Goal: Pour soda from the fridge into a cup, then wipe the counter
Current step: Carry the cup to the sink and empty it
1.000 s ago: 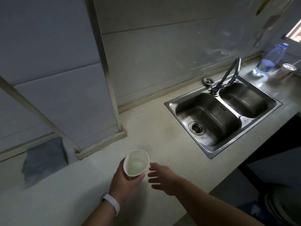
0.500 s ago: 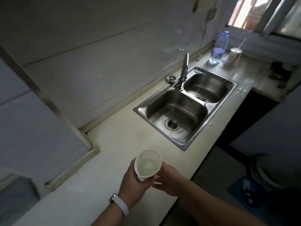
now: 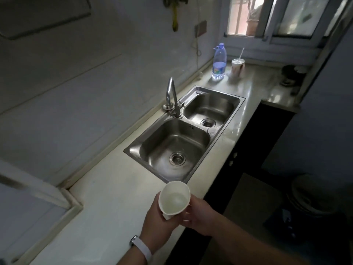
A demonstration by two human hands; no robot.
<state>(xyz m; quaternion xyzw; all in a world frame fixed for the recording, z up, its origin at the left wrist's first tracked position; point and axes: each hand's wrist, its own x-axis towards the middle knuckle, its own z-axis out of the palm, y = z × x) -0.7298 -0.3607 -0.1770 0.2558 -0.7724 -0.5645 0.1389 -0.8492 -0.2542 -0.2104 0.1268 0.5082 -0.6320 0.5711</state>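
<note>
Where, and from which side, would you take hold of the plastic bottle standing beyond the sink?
Probably grip the plastic bottle round its labelled middle, coming from the sink side. It stands upright, the wall lies close on its left and the cup with a straw stands just to its right, leaving the near face free.

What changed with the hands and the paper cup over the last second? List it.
The right hand, open beside the white paper cup a second ago, closed in from the right and now holds its side. The left hand still grips the tilted cup above the pale counter. The steel double sink and the clear plastic bottle stayed put.
</note>
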